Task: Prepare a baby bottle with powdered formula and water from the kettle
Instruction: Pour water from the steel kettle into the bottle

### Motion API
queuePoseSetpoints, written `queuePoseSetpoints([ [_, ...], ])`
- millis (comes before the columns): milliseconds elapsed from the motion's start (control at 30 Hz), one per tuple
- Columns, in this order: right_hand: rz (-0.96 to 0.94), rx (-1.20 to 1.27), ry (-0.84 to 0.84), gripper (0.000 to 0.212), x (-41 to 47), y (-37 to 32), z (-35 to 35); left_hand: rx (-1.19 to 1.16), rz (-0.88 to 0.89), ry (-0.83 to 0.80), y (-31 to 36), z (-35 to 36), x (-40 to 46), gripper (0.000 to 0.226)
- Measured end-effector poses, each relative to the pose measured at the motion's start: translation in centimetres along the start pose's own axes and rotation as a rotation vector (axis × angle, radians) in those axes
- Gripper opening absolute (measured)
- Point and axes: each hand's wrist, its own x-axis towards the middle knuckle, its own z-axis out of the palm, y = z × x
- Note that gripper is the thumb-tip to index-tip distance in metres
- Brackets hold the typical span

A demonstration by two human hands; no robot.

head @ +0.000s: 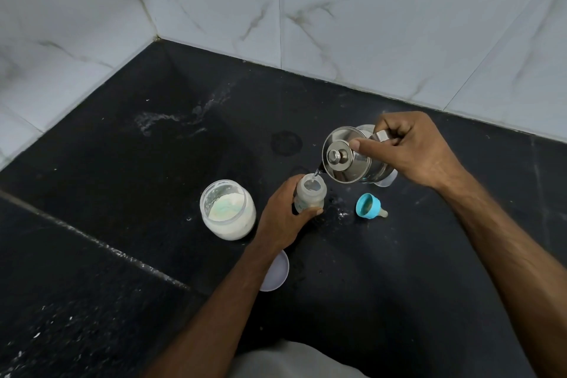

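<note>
Right hand [411,147] grips the handle of one glass kettle [352,159], thumb pressed on its lid, tilting it so a thin stream of water runs from the spout into the open mouth of one baby bottle [310,195]. Left hand [285,215] wraps its fingers round that bottle, holding it upright on the tabletop [153,193], directly below the kettle's spout. Just left of this hand stands one open jar of white powder [227,210]; its white lid [276,270] lies partly under the left forearm. One blue teat ring [368,205] lies on its side right of the bottle. Black speckled stone forms the tabletop, with pale smears and droplets, meeting white marbled wall tiles [399,24] in a corner.
</note>
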Motion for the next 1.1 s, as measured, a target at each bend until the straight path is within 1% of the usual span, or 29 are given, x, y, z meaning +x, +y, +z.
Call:
queuePoseSetpoints([
  [800,0.005,0.015,-0.003,0.043,-0.12,0.13,-0.2,-0.019,0.029,0.003,-0.06,0.06,-0.05,0.059],
  [1100,0.005,-0.002,-0.002,0.038,-0.08,0.31,-0.25,-0.007,0.024,0.001,-0.18,0.09,-0.01,0.059],
])
